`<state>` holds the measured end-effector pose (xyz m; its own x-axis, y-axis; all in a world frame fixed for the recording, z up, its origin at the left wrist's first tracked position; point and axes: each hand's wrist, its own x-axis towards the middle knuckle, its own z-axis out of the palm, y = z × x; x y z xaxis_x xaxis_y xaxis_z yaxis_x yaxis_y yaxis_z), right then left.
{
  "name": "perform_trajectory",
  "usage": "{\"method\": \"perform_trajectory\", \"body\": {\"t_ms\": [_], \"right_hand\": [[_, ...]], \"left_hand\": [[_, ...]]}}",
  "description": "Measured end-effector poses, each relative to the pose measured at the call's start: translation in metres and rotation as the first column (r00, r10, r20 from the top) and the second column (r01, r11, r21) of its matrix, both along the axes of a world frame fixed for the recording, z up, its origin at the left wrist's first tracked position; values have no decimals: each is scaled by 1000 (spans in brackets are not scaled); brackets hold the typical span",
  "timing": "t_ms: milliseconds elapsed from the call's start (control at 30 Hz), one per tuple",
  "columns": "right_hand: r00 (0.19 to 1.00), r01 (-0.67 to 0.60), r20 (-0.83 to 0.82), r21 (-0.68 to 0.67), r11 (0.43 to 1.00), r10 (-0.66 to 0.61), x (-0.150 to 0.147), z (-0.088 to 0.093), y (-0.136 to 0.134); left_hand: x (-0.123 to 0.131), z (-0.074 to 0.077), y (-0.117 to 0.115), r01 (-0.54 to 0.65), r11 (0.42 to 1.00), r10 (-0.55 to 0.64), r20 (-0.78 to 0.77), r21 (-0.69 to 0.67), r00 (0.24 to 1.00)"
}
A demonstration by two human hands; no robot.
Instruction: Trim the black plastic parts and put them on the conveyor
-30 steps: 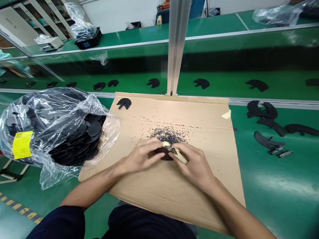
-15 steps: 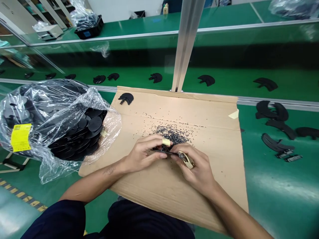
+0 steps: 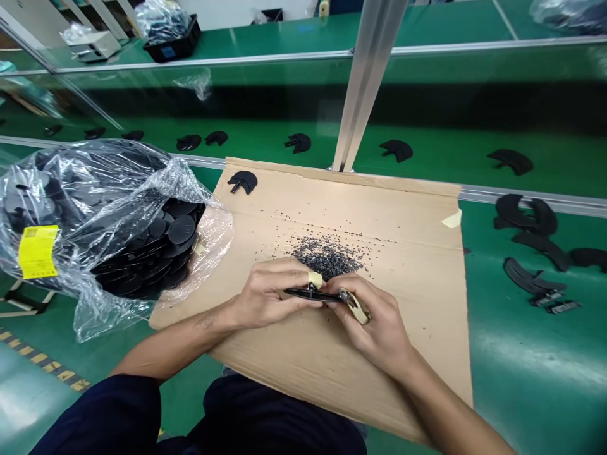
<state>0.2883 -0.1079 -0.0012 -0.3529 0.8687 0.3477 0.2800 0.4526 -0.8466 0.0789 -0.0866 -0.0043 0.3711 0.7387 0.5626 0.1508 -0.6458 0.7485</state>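
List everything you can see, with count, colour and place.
Thin part: 1, black, centre
Tool: 1, beige and silver, right of thin part
Cardboard: 1, brown, centre
Bits: many, black, heaped on cardboard
Patch: 1, pale, cardboard's far right corner
Bag: 1, clear, left
Label: 1, yellow, on bag
Discs: many, black, in bag
Curved parts: many, black, one on cardboard, others beyond it and at right
Small pieces: about 2, grey, right
Post: 1, silver, beyond cardboard
Bin: 1, black, upper left
Box: 1, white, left of bin
Left hand: 1, finger wrapped beige, pinching thin part
Right hand: 1, gripping tool
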Motion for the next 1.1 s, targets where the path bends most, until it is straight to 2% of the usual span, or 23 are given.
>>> {"method": "perform_trajectory", "body": {"t_ms": [200, 400, 567, 667, 767, 967, 1100], "right_hand": [[1000, -14, 27, 27, 1000, 13, 3, 2, 0], [999, 11, -30, -7, 1000, -12, 0, 1, -1], [993, 71, -92, -35, 997, -74, 0, 2, 1], [993, 95, -61, -67, 993, -99, 1, 3, 3], [992, 115, -40, -75, 990, -119, 2, 3, 3], [993, 113, -42, -40, 993, -114, 5, 5, 4], [985, 106, 129, 85, 991, -116, 10, 0, 8]], "left_hand": [[-1, 2, 1, 84, 996, -82, -63, 24, 995], [2, 3, 1, 23, 999, -22, -53, 25, 998], [3, 2, -1, 86, 982, -92, -30, -169, 995], [1, 0, -1, 5, 968, -2, 14, -252, 1000], [-2, -1, 1, -55, 982, 53, -17, -178, 998], [-5, -1, 4, -7, 997, -1, -102, -78, 995], [-5, 0, 3, -34, 996, 25, -112, -79, 993]]}}
